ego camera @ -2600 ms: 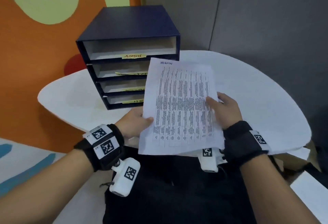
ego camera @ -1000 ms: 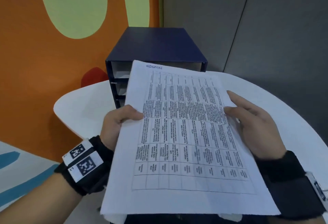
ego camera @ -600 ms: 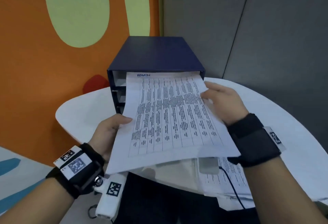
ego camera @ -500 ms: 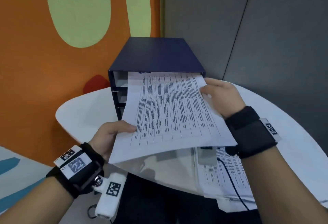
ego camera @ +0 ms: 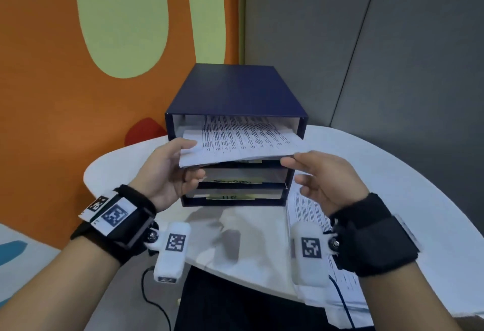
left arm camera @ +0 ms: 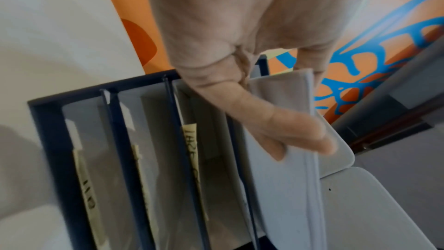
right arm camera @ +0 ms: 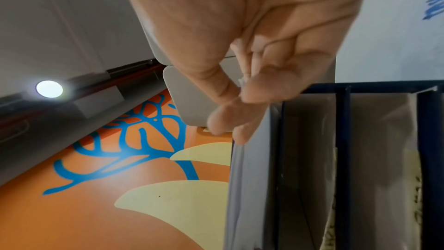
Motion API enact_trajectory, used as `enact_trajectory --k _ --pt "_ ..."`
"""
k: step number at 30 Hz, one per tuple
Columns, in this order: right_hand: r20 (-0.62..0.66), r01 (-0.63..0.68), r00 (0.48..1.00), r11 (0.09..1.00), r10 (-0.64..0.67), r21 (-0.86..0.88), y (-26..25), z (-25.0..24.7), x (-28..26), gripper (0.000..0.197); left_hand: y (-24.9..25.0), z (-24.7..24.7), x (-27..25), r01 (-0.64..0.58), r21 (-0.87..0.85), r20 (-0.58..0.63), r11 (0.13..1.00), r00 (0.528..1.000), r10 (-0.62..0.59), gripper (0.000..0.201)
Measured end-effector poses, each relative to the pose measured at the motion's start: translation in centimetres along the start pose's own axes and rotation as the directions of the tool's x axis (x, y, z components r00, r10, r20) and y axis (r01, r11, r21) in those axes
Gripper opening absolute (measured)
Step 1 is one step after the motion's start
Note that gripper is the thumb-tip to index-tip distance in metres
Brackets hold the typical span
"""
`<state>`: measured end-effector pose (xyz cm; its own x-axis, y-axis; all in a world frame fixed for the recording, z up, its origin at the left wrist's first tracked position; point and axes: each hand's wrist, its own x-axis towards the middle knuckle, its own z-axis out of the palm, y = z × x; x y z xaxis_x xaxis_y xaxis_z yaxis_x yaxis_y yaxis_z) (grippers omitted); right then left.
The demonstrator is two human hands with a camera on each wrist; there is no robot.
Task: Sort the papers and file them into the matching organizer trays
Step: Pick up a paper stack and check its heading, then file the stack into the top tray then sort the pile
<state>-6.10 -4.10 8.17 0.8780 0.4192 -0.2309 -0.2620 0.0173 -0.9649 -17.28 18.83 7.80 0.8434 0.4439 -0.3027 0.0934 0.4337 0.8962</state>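
A navy organizer [ego camera: 235, 94] with several stacked trays stands on the white table [ego camera: 392, 173]. A printed stack of papers [ego camera: 243, 142] lies about halfway inside the top tray and sags at its near edge. My left hand [ego camera: 195, 157] grips the near left corner, thumb on top and fingers beneath. My right hand [ego camera: 290, 165] pinches the near right corner lightly. In the left wrist view my left hand [left arm camera: 264, 113] lies along the papers [left arm camera: 288, 187]. In the right wrist view my right hand [right arm camera: 240, 92] meets the papers' edge [right arm camera: 238, 178].
Yellow handwritten labels [ego camera: 233, 181] mark the lower trays; the papers cover the top tray's label. More printed sheets [ego camera: 309, 207] lie on the table at the right, under my right wrist. An orange and green wall stands to the left, and grey panels behind.
The papers have slid from the mouth of the top tray to about halfway in. My right hand has moved from the sheet's right side to its near right corner.
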Motion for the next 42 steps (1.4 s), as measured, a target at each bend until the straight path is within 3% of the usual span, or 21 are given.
enact_trajectory --k 3,6,9,15,20,25,28,32,34,37,40,42 --pt "-0.009 -0.006 1.000 1.000 0.006 0.022 -0.4 1.1 0.8 0.008 1.0 -0.4 0.1 -0.046 -0.103 0.069 0.994 0.996 0.053 0.029" --pt "-0.027 -0.018 0.999 0.999 0.020 0.049 -0.3 2.3 1.5 0.009 1.0 0.0 0.9 -0.106 -0.097 -0.014 0.990 0.994 0.106 0.022" --pt "-0.080 -0.022 0.996 0.995 0.030 0.100 -0.4 3.3 2.3 0.008 0.7 0.9 1.8 -0.176 -0.066 -0.090 0.982 0.981 0.169 0.035" --pt "-0.152 0.011 0.988 0.976 0.023 0.219 -0.8 4.8 4.3 0.017 1.4 1.8 2.0 -0.241 -0.233 -0.152 0.942 0.966 0.210 0.022" --pt "-0.110 0.002 0.993 0.959 0.031 0.282 -1.3 6.2 6.0 0.028 1.8 2.2 1.9 -0.291 -0.303 -0.103 0.907 0.957 0.273 0.036" --pt "-0.128 0.011 0.992 0.970 0.020 0.243 -1.4 6.7 7.3 0.035 1.7 2.2 1.7 -0.234 -0.347 0.007 0.908 0.968 0.252 0.012" --pt "-0.109 0.000 0.994 0.968 0.028 0.250 -1.5 6.6 6.9 0.035 1.6 2.5 2.0 -0.218 -0.358 0.033 0.908 0.969 0.246 0.022" --pt "-0.012 0.008 1.000 0.969 -0.005 0.245 -1.8 5.3 4.3 0.027 1.6 3.8 2.0 -0.231 -0.301 0.047 0.925 0.965 0.257 0.042" --pt "-0.016 0.038 0.999 0.989 -0.036 0.140 -1.5 3.7 3.1 0.024 1.4 4.3 1.9 -0.226 -0.235 0.061 0.945 0.967 0.247 0.030" --pt "-0.085 0.027 0.996 0.999 -0.025 0.020 -0.7 0.6 2.4 0.020 0.7 5.5 1.2 -0.205 -0.108 0.085 0.973 0.973 0.214 0.019" --pt "-0.198 -0.039 0.980 0.999 0.035 -0.017 -0.2 -3.5 3.0 0.017 -0.5 7.8 0.0 -0.141 0.049 0.185 0.989 0.974 0.130 0.007" --pt "-0.248 -0.079 0.967 0.996 0.067 -0.040 0.2 -6.0 3.5 0.016 -1.7 9.6 -0.2 -0.106 0.145 0.271 0.984 0.960 0.064 0.023"
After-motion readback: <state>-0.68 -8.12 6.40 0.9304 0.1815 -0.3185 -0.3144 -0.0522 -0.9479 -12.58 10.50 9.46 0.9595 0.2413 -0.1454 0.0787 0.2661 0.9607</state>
